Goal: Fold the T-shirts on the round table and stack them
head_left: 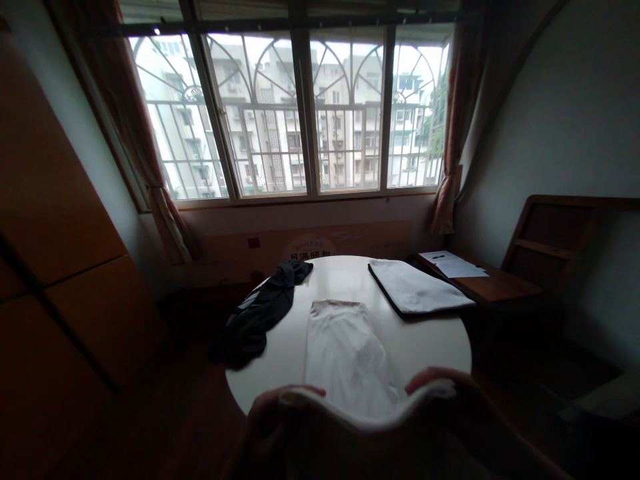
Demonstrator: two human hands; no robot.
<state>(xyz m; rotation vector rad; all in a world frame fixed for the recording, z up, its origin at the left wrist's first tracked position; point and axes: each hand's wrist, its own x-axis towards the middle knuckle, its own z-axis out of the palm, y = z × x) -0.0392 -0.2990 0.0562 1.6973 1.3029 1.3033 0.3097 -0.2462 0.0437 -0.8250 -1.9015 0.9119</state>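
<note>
A white cloth garment (pixel 347 353) lies lengthwise on the round white table (pixel 335 277), its near end lifted off toward me. My left hand (pixel 273 417) grips one corner of that near edge, and my right hand (pixel 445 397) grips the other. Between the two hands the edge sags in a curve. Both hands are dark and partly cut off by the bottom of the view. A crumpled black garment (pixel 263 313) hangs over the table's left edge. Folded white cloth (pixel 417 287) with a dark layer under it rests at the table's right.
Right of the table stands a brown wooden surface (pixel 505 283) with white papers (pixel 455 265) and a pen. A wooden chair-like frame (pixel 555 247) is behind it. Orange-brown cabinets (pixel 55 267) fill the left side. Barred windows and curtains (pixel 450 167) are beyond the table.
</note>
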